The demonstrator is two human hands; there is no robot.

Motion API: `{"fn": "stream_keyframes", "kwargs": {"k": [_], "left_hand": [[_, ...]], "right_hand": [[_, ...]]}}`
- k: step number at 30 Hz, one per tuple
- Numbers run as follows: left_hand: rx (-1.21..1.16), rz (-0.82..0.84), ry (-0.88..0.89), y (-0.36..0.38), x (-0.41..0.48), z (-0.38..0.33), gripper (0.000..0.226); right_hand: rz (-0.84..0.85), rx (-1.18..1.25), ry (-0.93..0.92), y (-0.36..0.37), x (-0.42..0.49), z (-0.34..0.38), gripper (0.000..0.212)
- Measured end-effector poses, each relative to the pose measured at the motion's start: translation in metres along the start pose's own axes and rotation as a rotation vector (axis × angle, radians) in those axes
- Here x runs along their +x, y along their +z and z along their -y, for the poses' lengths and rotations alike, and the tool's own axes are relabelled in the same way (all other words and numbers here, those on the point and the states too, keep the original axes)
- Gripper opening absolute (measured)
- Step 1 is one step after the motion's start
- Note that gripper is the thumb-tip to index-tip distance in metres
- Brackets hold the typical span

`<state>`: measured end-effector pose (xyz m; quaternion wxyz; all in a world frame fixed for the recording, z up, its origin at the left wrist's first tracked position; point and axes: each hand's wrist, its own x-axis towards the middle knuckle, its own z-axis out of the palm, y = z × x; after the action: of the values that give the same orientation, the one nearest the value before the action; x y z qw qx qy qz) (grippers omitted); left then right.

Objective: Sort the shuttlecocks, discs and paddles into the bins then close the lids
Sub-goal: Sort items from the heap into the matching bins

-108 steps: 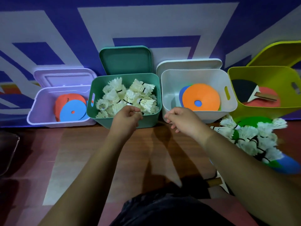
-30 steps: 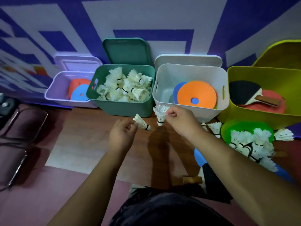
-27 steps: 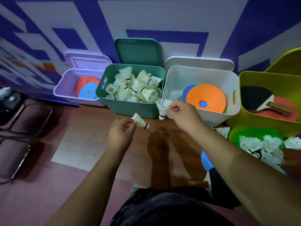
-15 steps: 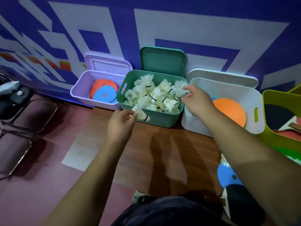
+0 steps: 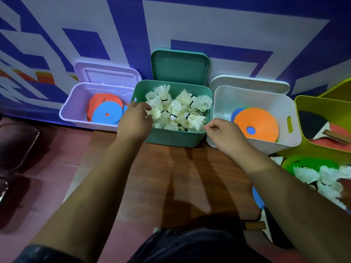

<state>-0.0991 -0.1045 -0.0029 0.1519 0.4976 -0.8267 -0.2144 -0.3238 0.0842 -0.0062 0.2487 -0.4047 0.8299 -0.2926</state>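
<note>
Four open plastic bins stand in a row on the wooden floor [image 5: 180,168], backed against a blue-and-white painted wall [image 5: 190,19]. The person's left hand [image 5: 135,120] reaches over the left rim of the teal plastic bin [image 5: 171,138]. Its fingertips [image 5: 145,109] are in among the heap of white feather shuttlecocks [image 5: 178,109] that fills the bin. From where I stand I cannot tell whether those fingers hold one or merely touch the heap. The right hand [image 5: 222,134] hovers at the bin's front right corner. Its fingers are curled in and the thumb meets the forefinger, with nothing visible between them.

The teal lid [image 5: 180,67] stands upright against the wall behind its bin. To the left, the lilac plastic bin [image 5: 70,111] holds flat orange and blue discs [image 5: 107,114]. To the right, the white plastic bin [image 5: 284,142] holds a large orange disc with a blue centre [image 5: 260,122]. Beyond it, the yellow-green plastic bin [image 5: 322,107] holds a black-and-red paddle [image 5: 311,124]. On the floor before that bin, at the right edge, loose white shuttlecocks [image 5: 307,174] lie on a green disc [image 5: 311,162]. A blue disc [image 5: 257,196] shows beside the right forearm.
</note>
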Motion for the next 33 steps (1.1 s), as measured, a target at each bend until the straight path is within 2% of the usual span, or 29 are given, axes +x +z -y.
{"fn": "stream_keyframes", "kwargs": {"k": [6, 15, 23, 29, 31, 33], "left_hand": [[-0.174, 0.132, 0.023, 0.038, -0.030, -0.022, 0.023], [-0.256, 0.453, 0.250, 0.090, -0.065, -0.083, 0.012], [-0.223, 0.662, 0.401, 0.143, -0.091, -0.164, 0.006], [-0.173, 0.768, 0.478, 0.188, -0.117, -0.230, 0.012], [-0.137, 0.789, 0.476, 0.208, -0.123, -0.249, 0.005], [-0.066, 0.794, 0.457, 0.228, -0.126, -0.265, 0.014]], "right_hand": [[-0.057, 0.060, 0.051, -0.006, -0.012, -0.012, 0.018], [-0.133, 0.139, 0.236, -0.029, -0.050, -0.063, 0.014], [-0.281, 0.241, 0.425, -0.071, -0.108, -0.138, 0.011], [-0.278, 0.270, 0.540, -0.110, -0.149, -0.192, 0.017], [-0.287, 0.256, 0.585, -0.122, -0.161, -0.211, 0.019], [-0.292, 0.255, 0.622, -0.132, -0.170, -0.231, 0.021]]}}
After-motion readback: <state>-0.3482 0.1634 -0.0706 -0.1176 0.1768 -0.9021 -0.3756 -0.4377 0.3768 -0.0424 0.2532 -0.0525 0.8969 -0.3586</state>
